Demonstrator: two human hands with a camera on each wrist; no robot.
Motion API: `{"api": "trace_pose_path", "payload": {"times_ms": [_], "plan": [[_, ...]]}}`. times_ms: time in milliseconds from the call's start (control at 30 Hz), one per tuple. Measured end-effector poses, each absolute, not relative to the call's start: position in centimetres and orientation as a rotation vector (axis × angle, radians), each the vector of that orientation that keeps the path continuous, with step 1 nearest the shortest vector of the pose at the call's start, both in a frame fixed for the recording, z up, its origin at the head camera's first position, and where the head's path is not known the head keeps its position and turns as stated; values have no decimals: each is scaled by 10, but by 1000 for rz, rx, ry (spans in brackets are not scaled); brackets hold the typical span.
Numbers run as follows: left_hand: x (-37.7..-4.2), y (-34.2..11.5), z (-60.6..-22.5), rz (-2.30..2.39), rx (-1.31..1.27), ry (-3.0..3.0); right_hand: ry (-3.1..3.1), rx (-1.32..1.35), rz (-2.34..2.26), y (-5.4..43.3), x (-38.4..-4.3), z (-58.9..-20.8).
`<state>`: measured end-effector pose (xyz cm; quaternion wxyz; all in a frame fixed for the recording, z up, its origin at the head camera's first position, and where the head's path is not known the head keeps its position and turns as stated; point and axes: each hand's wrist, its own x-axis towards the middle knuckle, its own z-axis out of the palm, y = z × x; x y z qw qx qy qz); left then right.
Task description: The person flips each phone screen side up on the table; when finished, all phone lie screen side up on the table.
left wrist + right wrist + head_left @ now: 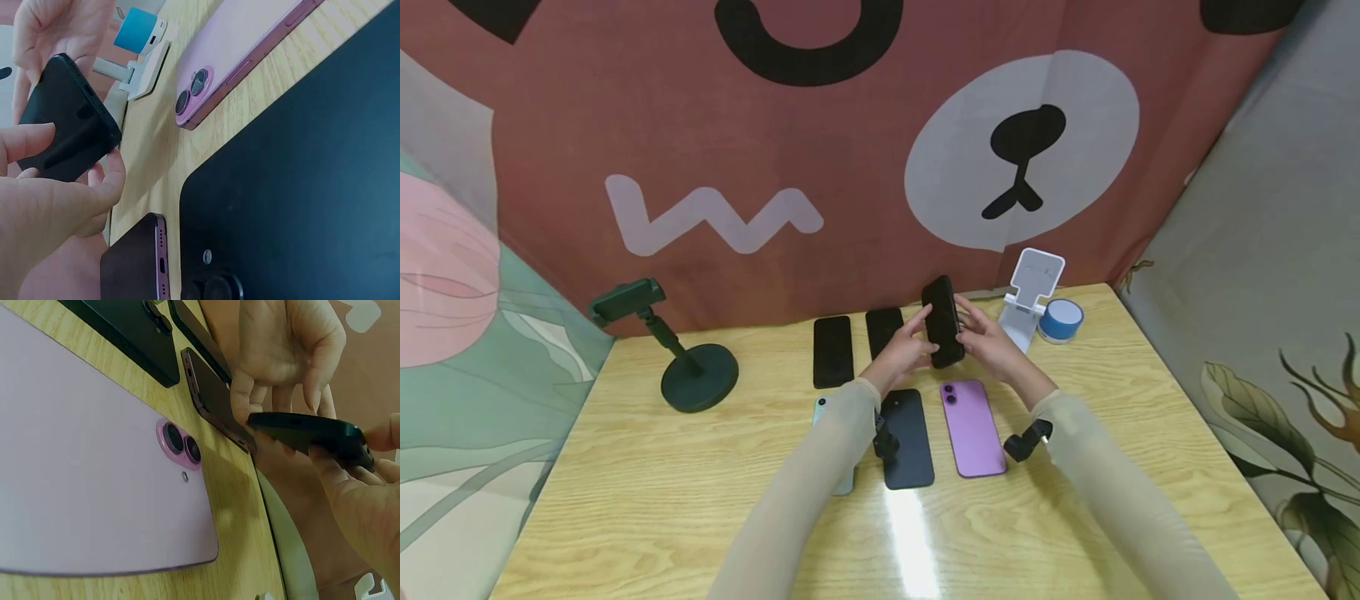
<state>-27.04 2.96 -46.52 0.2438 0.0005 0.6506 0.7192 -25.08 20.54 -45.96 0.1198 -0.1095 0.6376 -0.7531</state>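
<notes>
Both hands hold a black smartphone (943,321) raised and tilted above the back of the table, its dark screen facing my head. My left hand (901,357) grips its lower left, thumb over the screen in the left wrist view and fingers behind. At the opposite side my right hand (997,350) pinches the phone's edge, seen nearly side-on in the right wrist view. Below lie a purple phone (973,429) and a dark phone (913,442), camera sides up. Two black phones, one at the left (832,352) and one partly behind my left hand (883,325), lie farther back.
A white folding phone stand (1036,279) and a blue-and-white round object (1062,320) stand at the back right. On the left is a dark green stand (700,377) with a round base. My left sleeve covers much of a pale green phone (846,483). A printed cloth hangs behind.
</notes>
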Motion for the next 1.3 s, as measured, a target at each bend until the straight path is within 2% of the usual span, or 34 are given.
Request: {"api": "trace_pose_path", "payload": {"times_ms": [1300], "plan": [[-272, 28, -465, 2096, 40, 1727, 1915, -86, -2193, 219, -262, -481]]}}
